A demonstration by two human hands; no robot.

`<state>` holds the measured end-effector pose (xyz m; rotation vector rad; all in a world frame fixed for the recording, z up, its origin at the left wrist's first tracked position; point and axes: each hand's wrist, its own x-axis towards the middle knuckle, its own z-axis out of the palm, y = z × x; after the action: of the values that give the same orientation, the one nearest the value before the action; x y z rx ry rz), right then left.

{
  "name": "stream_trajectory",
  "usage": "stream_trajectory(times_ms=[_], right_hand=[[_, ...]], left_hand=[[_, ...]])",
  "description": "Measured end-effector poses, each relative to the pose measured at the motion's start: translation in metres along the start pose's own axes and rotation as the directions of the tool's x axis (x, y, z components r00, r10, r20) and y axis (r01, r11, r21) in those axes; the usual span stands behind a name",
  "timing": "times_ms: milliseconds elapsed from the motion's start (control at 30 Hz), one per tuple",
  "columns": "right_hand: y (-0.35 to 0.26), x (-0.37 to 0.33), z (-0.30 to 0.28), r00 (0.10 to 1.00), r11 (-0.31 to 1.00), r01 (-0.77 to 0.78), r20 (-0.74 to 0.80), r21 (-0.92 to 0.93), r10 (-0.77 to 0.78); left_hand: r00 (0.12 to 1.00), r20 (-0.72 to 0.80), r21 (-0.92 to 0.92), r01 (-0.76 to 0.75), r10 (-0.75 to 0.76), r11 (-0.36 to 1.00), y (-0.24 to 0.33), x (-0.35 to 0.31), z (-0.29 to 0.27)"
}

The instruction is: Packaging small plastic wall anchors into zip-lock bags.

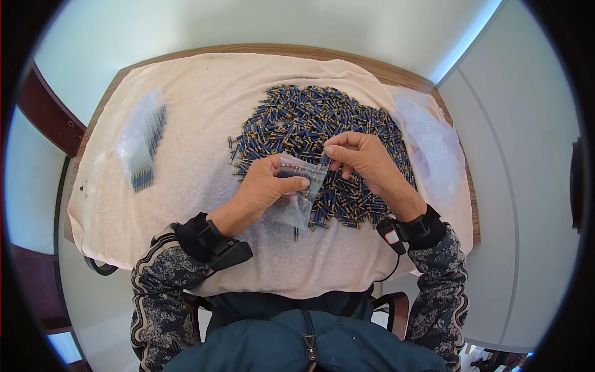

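Note:
A small clear plastic bag is held in my left hand, thumb over its front. Several slim blue pieces with gold-coloured ends stand side by side inside the bag, near its top edge. At the bag's upper right corner, my right hand is closed in a pinch of thumb and forefinger. Whether a single piece or the bag's edge is between those fingertips is too small to tell. Under and beyond both hands spreads a big pile of the same loose blue and gold pieces.
Filled clear bags lie overlapping in a row at the left. Loose clear plastic bags are heaped at the right edge. A pale towel-like cloth covers the wooden table. One stray piece lies just nearer than the pile.

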<state>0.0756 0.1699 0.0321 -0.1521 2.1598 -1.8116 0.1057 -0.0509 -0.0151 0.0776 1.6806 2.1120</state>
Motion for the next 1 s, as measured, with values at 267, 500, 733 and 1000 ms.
stream_trajectory(times_ms=[267, 500, 733, 1000], right_hand=[[-0.011, -0.008, 0.0, 0.997, 0.974, 0.072, 0.012, -0.215, -0.072], [-0.011, -0.005, 0.004, 0.997, 0.974, 0.071, 0.039, -0.213, -0.065], [-0.006, -0.004, 0.007, 0.998, 0.982, 0.025, 0.066, -0.186, -0.012], [-0.008, -0.007, 0.005, 0.995, 0.955, 0.054, 0.095, -0.293, -0.028]], left_hand=[[1.0, -0.027, 0.023, -0.001, 0.002, 1.0, -0.002, 0.001, -0.001], [1.0, -0.002, 0.042, 0.003, -0.003, 0.999, 0.0, 0.001, -0.002], [1.0, -0.004, 0.035, 0.01, -0.01, 0.999, 0.002, -0.001, -0.002], [0.999, 0.031, -0.014, 0.015, -0.015, 1.0, 0.004, -0.003, 0.0]])
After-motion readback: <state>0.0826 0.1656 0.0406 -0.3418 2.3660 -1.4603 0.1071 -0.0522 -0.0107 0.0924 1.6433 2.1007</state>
